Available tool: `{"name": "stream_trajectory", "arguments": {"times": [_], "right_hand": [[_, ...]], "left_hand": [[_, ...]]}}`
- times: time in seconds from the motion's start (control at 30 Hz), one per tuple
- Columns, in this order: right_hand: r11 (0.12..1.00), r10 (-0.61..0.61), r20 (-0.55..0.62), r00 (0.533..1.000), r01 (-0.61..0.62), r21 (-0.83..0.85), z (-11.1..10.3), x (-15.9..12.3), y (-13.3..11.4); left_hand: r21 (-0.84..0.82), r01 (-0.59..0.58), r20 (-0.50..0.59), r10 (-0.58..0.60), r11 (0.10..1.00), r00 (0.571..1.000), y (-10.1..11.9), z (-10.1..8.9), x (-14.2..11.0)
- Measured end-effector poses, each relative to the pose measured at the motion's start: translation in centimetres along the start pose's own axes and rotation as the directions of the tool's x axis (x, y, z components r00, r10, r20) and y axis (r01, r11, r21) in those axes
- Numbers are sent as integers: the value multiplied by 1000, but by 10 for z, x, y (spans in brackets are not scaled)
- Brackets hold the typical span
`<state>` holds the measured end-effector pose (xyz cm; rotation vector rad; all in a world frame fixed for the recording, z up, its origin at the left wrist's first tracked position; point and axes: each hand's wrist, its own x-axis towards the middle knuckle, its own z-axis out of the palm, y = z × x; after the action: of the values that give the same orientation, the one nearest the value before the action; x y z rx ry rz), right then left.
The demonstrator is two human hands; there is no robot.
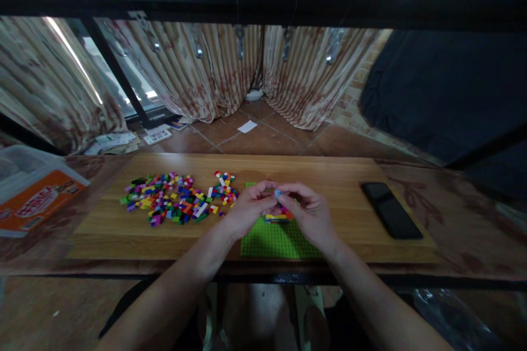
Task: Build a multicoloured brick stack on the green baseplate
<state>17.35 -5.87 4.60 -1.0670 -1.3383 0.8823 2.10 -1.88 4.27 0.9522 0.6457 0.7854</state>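
Note:
A small light blue toy brick (277,193) sits between the fingertips of both hands, above the green baseplate (272,244). My left hand (251,205) is closed, its thumb and forefinger meeting at the brick's left side. From the other side my right hand (310,211) pinches the same brick between thumb and forefinger. Under the hands stands a low structure of coloured bricks (276,218), with yellow, red and blue showing. My fingers hide most of it and the back part of the baseplate.
Loose coloured bricks (171,197) lie heaped on the left of the wooden board (349,247), with a smaller cluster (223,189) nearer the baseplate. A black phone (391,211) rests at the right. A plastic tub with an orange label (41,197) stands far left. A black metal bar (263,8) crosses beyond.

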Motion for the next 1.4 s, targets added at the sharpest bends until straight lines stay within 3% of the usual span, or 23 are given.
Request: {"name": "stream_trajectory", "arguments": {"times": [0.1,0.17,0.27,0.33,0.43,0.57,0.7,0.83,1.0,1.2,1.4], "right_hand": [[997,-3,-96,995,-5,-82,-17,9,6],[993,11,-166,986,-31,-117,-31,16,15],[974,107,-148,983,-134,-185,-45,21,29],[957,151,-99,984,-170,-236,-46,21,37],[946,154,-36,987,-158,-284,-41,17,42],[944,150,-2,989,-144,-296,-35,16,43],[943,178,13,984,-167,-288,-33,17,42],[948,181,14,983,-171,-269,-33,17,43],[941,151,46,987,-129,-314,-35,16,43],[926,133,36,990,-111,-361,-35,16,41],[924,137,45,990,-111,-366,-36,16,43]], "left_hand": [[152,-52,-41,59,987,997,1,-1,2],[278,-65,-145,109,958,983,3,-8,6],[487,-44,-319,225,872,921,3,-24,14],[615,-29,-337,296,788,894,0,-32,18],[728,-18,-278,319,686,906,-6,-36,20],[778,-26,-207,294,628,933,-12,-29,19],[829,-119,-63,304,546,951,-10,-20,15],[909,-249,121,360,334,925,-9,-14,10],[950,-305,276,279,65,920,-15,-12,5],[954,-291,300,233,-70,925,-19,-9,6],[969,-235,247,211,-79,946,-15,5,4]]}}
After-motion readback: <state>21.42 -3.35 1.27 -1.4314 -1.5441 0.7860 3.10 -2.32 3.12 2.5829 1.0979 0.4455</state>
